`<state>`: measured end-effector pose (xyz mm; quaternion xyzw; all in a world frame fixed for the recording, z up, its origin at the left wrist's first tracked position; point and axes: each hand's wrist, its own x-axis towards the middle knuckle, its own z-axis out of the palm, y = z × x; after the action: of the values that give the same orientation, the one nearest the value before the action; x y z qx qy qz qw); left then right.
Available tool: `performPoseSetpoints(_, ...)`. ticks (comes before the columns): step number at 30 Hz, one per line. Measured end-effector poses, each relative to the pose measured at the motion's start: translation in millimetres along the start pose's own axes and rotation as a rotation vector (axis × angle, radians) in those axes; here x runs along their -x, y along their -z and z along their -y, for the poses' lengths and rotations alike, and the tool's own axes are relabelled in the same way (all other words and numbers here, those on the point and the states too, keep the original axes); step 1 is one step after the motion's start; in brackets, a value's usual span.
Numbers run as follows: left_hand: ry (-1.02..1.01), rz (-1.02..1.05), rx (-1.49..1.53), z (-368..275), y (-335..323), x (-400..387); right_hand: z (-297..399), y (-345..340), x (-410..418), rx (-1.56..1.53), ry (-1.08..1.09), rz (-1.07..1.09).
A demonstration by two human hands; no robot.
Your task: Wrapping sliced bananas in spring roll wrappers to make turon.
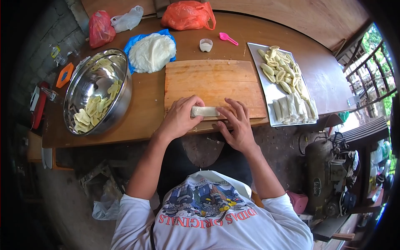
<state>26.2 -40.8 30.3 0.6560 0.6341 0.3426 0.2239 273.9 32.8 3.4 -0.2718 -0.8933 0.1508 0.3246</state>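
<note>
A white wrapped roll (206, 111) lies crosswise near the front edge of a wooden cutting board (212, 75). My left hand (184, 114) grips the roll's left end between thumb and fingers. At its right end, my right hand (236, 125) has its fingers spread, the index fingertip touching or very near the roll. Beyond the board's left corner, a stack of thin white wrappers (153, 51) rests on blue plastic. On the right, a metal tray (264, 87) holds sliced bananas (281, 70) and, at its near end, several finished rolls (293, 109).
A large steel bowl (123, 103) with more banana slices (93, 109) stands left. Behind the board are a small cup of white contents (206, 45), a pink scoop (228, 38) and a red plastic bag (187, 15). An orange item (65, 75) lies beyond the bowl.
</note>
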Motion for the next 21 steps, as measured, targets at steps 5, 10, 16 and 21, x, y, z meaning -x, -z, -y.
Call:
performPoseSetpoints(5, 0.076, 0.038, 0.177, -12.5, 5.0, 2.5, 10.4, 0.9, -27.2, -0.342, -0.200, 0.116)
performPoseSetpoints(10, 0.079, -0.045, 0.779, -15.5, -3.2, 11.8, 20.0, 5.4, -27.5, -0.601, -0.365, 0.244)
performPoseSetpoints(16, 0.054, -0.136, 0.715, -19.9, -7.1, 25.1, 31.1, 9.4, -21.7, -0.750, -0.391, 0.232)
performPoseSetpoints(21, 0.084, -0.123, 0.720, -20.3, -8.9, 26.0, 32.1, 6.5, -13.2, -0.860, -0.408, 0.213)
